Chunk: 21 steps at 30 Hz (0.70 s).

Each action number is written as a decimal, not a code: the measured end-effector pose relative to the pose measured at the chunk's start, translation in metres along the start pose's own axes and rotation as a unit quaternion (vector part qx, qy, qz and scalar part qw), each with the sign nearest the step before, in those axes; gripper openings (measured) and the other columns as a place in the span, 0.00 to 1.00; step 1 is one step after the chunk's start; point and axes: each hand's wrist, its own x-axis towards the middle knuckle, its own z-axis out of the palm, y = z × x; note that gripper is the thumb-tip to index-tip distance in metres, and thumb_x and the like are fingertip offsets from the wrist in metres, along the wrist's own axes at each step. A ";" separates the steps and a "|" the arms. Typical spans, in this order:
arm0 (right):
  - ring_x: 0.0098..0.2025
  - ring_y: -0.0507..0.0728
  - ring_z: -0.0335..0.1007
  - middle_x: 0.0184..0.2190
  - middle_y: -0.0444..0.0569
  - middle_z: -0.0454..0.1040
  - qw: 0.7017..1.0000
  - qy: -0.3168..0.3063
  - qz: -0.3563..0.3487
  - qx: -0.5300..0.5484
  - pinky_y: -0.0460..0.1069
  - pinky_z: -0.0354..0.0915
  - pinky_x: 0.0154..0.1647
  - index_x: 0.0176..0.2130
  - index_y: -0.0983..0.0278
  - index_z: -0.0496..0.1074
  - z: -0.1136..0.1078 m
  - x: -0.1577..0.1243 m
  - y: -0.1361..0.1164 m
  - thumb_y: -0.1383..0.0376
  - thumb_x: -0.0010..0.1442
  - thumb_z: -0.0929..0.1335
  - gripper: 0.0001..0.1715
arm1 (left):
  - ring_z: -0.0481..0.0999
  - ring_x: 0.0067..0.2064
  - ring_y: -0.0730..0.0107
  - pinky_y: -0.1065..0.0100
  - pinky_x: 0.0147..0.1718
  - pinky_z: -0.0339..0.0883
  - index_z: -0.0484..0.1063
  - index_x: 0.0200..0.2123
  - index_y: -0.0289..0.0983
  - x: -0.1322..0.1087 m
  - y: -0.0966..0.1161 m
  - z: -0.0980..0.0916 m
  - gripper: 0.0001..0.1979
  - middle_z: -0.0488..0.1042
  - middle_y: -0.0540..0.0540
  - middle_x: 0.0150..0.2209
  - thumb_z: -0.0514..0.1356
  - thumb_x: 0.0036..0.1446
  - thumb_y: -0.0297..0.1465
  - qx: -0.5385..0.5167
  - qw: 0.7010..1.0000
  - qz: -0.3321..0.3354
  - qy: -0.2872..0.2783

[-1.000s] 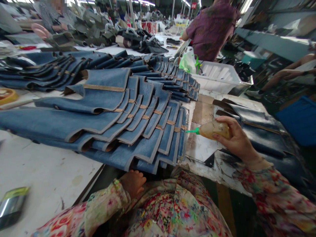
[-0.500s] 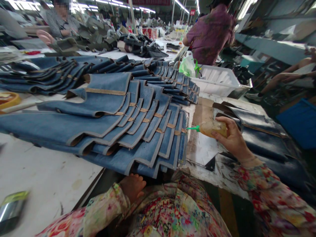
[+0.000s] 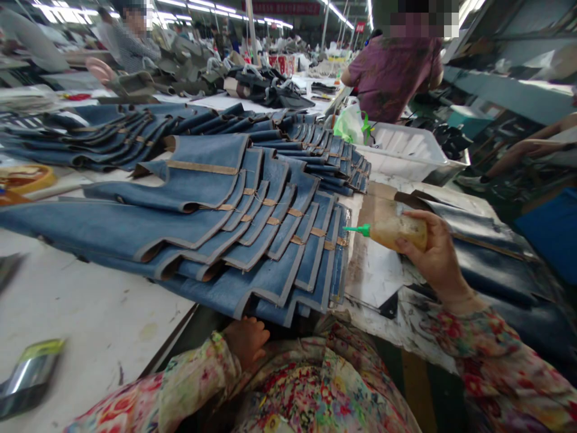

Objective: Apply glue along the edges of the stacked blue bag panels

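My right hand [image 3: 435, 252] is wrapped around a squeeze bottle [image 3: 396, 233] of yellowish liquid, probably glue, held on its side. Its thin green nozzle [image 3: 358, 230] points left, with the tip at the right edge of a stack of blue leather-like panels [image 3: 274, 282]. These panels lie fanned out, with grey-bound edges and tan tabs [image 3: 295, 212]. Along the outermost edge there is a wet shine. By the stack's near edge, my left hand [image 3: 247, 341] rests with fingers curled together; nothing shows in them.
Behind lie more blue panels [image 3: 130, 138]. Dark glossy panels [image 3: 491, 252] are on the right, near a white plastic bin [image 3: 401, 144]. A yellow tape roll [image 3: 33, 178] and a blurred dark object [image 3: 33, 376] sit left. A co-worker in purple [image 3: 396, 78] stands beyond.
The view has shifted slightly, moving the scene rightward. Against the panels, the nozzle tip has moved a little farther up the right edge, away from me. My left hand stays put.
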 end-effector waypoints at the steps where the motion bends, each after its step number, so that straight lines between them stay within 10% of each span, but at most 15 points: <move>1: 0.53 0.65 0.63 0.49 0.52 0.65 1.000 -0.014 -0.003 0.010 0.61 0.63 0.55 0.52 0.54 0.64 -0.001 -0.003 -0.005 0.57 0.54 0.70 0.26 | 0.73 0.47 0.53 0.54 0.45 0.67 0.73 0.41 0.36 0.000 0.000 0.000 0.11 0.74 0.40 0.42 0.60 0.55 0.33 -0.003 1.000 0.001 0.003; 21: 0.53 0.62 0.63 0.48 0.52 0.66 0.993 -0.021 -0.119 -0.016 0.61 0.61 0.56 0.52 0.57 0.64 0.016 0.007 0.000 0.62 0.53 0.72 0.28 | 0.72 0.48 0.54 0.55 0.45 0.68 0.72 0.42 0.36 0.001 -0.001 0.002 0.12 0.74 0.41 0.43 0.60 0.56 0.34 0.006 1.000 0.003 -0.001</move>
